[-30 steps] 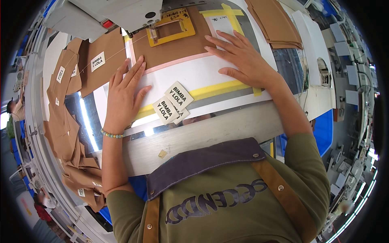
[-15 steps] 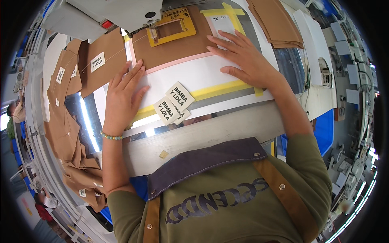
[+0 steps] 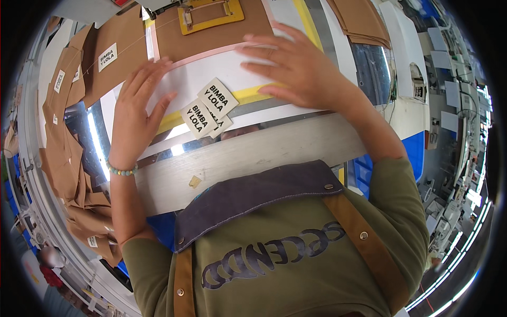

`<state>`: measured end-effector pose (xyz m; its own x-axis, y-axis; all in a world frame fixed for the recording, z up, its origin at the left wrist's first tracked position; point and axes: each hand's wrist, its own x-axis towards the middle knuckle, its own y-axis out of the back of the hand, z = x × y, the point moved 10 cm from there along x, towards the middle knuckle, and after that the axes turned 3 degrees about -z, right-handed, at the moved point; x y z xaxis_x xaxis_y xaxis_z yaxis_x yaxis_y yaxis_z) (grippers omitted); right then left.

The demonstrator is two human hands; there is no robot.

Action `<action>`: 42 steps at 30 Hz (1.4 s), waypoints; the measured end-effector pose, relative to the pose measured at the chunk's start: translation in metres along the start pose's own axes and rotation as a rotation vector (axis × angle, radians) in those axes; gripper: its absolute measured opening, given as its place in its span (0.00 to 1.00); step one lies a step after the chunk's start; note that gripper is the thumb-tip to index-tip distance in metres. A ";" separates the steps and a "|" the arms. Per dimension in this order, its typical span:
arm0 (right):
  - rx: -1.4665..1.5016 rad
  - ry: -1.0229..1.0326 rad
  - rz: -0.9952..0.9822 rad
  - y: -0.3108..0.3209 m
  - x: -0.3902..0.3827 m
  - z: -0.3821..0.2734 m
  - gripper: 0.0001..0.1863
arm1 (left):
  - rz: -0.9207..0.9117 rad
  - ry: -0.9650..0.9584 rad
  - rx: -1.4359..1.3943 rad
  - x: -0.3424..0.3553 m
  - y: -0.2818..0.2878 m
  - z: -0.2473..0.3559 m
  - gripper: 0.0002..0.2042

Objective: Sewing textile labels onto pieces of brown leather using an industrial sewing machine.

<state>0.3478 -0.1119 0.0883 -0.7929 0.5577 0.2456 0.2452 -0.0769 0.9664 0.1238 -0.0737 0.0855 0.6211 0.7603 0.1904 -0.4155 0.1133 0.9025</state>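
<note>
A brown sheet-like panel (image 3: 206, 46) lies on a white board (image 3: 211, 66) edged with pink and yellow strips. On the panel sits a yellow rectangular frame (image 3: 203, 26) with an open middle. My left hand (image 3: 138, 98) is open, its fingertips at the panel's near left corner; whether they press on it I cannot tell. My right hand (image 3: 298, 68) is open with fingers spread over the board and the panel's near edge, holding nothing. Between my hands, several square cream labels (image 3: 217, 98) with dark print overlap on the board's near edge.
Part of a sewing machine (image 3: 161, 7) shows at the top, with a thread running left. Brown panels with labels (image 3: 124, 34) spread down the left side. A stack of brown panels (image 3: 364, 21) lies far right. A blue bin (image 3: 414, 153) sits below the table at right.
The view has shifted, so the table sits higher and further left in it. My right hand has drawn back toward me and slightly left. My left hand stays near the same corner.
</note>
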 end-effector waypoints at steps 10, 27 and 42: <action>-0.087 0.188 0.255 -0.006 0.028 -0.054 0.08 | -0.079 -0.075 -0.040 -0.015 -0.029 0.049 0.38; 0.627 -0.308 0.430 0.031 0.026 0.030 0.12 | 0.164 0.176 -0.589 0.036 -0.023 0.020 0.06; -0.235 0.067 0.463 0.014 0.087 0.065 0.04 | 0.276 -0.029 -0.015 0.052 0.011 0.009 0.21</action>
<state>0.3190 -0.0107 0.1186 -0.6668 0.3676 0.6482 0.4529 -0.4909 0.7442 0.1574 -0.0387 0.1087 0.5019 0.7449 0.4396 -0.5811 -0.0860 0.8093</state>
